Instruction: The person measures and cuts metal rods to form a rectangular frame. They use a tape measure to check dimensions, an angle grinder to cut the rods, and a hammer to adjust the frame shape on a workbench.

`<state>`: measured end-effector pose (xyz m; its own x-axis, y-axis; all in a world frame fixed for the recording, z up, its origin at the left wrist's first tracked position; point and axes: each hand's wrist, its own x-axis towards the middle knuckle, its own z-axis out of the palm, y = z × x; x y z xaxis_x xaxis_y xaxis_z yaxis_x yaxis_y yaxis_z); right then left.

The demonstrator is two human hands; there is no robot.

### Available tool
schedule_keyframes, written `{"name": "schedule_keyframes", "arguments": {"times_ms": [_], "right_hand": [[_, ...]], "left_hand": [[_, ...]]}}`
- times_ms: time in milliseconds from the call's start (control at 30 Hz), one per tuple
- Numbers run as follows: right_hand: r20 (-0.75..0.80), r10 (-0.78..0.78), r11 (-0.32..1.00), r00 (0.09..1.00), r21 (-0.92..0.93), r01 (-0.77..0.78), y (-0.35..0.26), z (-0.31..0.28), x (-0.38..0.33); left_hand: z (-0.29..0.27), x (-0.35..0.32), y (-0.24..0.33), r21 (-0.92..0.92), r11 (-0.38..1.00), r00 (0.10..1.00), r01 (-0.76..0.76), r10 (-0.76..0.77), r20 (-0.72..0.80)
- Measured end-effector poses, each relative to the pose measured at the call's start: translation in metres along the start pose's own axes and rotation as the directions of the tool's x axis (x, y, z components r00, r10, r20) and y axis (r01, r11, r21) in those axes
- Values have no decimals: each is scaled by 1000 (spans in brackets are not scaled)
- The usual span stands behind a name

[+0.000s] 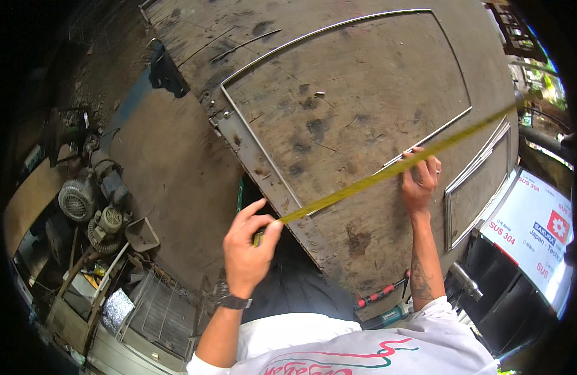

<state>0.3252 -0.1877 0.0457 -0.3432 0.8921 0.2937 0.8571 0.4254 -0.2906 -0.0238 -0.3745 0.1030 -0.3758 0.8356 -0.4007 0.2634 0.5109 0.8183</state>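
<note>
The big brown surface [376, 69] has dark spots and scratches all over it. To its left is a flat brown patch [169, 181], maybe floor, maybe a board. Rough, stony ground [104, 72] lies up past it. Two old motors [78, 200] sit in a messy heap on the left. On the right is a black box [488, 269] with a shiny top. Bright daylight [556, 87] comes in at the upper right.

Head cam: wide fisheye, POV from wearer's head, looks down past shirt [438, 350] onto desk [382, 75]; L hand [249, 250] & R hand [421, 184] fairly near.
</note>
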Motion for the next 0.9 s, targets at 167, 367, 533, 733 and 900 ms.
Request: {"name": "schedule_keyframes", "arguments": {"times_ms": [167,367,533,733,900], "right_hand": [[55,-13,1000,998,17,12,5,-1,-3],[46,-27,1000,999,9,27,4,1,-2],[0,-71,997,998,-9,71,6,0,2],[51,-9,996,999,93,4,8,0,1],[51,27,994,998,103,-33,8,2,-2]], "left_hand": [[34,-7,17,186,983,993,0,22,-112],[52,-6,11,181,980,994,-81,93,-59],[58,1,13,193,971,988,-140,149,-36],[46,13,16,249,951,982,-186,185,27],[30,20,10,314,916,968,-251,229,106]]}}
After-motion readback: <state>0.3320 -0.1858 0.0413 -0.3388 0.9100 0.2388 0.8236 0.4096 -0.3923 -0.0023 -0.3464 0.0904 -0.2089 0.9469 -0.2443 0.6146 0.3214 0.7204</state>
